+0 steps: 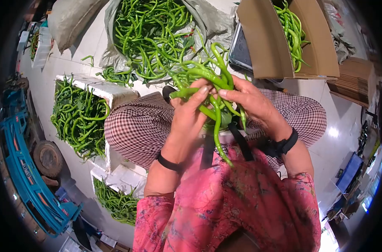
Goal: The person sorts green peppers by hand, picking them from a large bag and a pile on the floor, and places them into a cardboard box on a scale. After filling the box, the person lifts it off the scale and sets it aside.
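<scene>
Long green chili peppers (216, 126) are bunched between my two hands, above my lap. My left hand (190, 110) is closed round several of them, its thumb pressed on top. My right hand (253, 102) grips the other side of the bunch, thumb and fingers pinching the peppers. One curved pepper hangs down toward my pink shirt, while others stick up past my fingers. Just beyond my hands, a large open sack (115, 29) spills a heap of green peppers (155, 38) onto the floor.
Foam boxes of peppers stand at left, one (94, 86) beside my knee, another (115, 178) nearer me. A cardboard box (264, 38) with peppers sits on a dark-edged scale or tray (240, 48) at upper right. Flattened cardboard (352, 80) lies beyond it. A blue cart (25, 168) stands far left.
</scene>
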{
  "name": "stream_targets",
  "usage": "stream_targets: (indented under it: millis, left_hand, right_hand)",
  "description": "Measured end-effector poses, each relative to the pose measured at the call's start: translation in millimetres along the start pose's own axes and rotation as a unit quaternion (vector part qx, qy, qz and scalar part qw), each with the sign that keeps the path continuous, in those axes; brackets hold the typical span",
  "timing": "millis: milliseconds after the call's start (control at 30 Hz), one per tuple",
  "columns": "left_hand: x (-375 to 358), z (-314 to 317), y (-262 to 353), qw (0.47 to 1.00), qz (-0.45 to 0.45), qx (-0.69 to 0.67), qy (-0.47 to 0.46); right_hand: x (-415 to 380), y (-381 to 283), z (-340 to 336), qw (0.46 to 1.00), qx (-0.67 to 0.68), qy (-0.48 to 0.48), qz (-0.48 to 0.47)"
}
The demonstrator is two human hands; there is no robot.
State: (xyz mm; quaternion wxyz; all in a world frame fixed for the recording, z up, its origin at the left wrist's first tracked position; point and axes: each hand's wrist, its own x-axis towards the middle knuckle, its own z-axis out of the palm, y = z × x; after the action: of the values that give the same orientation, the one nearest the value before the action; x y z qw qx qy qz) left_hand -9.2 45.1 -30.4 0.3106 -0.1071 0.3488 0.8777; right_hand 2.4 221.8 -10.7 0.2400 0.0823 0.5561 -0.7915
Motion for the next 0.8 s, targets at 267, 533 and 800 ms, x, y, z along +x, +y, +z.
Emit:
stream_targets:
  millis: [267, 533, 800]
  left_hand:
    - [-1, 3, 7, 0.987, 0.051, -0.14, 0.063]
    - [-3, -8, 20, 0.987, 0.087, -0.132, -0.023]
    - [-4, -2, 13, 0.982, 0.03, -0.185, 0.018]
  right_hand:
    - [16, 32, -25, 0.984, 0.174, 0.034, -0.002]
    - [19, 31, -51, 0.97, 0.241, 0.008, -0.031]
    - [21, 33, -48, 0.946, 0.295, 0.104, -0.085]
